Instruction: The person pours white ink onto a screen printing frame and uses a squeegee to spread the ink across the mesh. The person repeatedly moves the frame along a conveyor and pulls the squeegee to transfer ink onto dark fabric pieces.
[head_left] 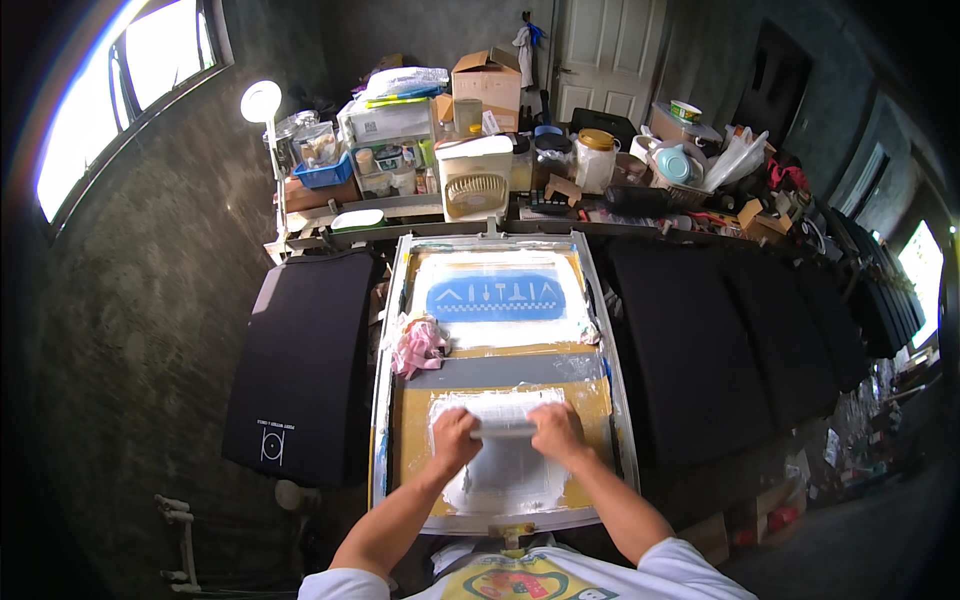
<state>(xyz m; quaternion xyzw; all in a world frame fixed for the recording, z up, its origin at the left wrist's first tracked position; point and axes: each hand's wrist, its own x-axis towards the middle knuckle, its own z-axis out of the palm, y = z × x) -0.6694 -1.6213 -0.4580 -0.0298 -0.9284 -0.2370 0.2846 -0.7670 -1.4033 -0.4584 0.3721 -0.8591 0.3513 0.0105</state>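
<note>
A metal-edged screen printing frame (621,440) lies in front of me. My left hand (456,440) and my right hand (556,431) are closed round the two ends of a squeegee (506,431), which rests over the near part of the mesh. White ink (547,486) is smeared around and below it. How much ink sits under the squeegee is hidden. Farther up the frame is a blue stencil area (495,308) with pale tool-like shapes and a checkered strip. A crumpled pink and white rag (418,346) lies at the frame's left side, away from both hands.
Black shirts on flat boards flank the frame: a printed one (300,360) at left, several more (690,350) at right. Behind stands a crowded bench with a small white fan (475,185), jars (596,165), a cardboard box (487,88) and a lamp (261,103).
</note>
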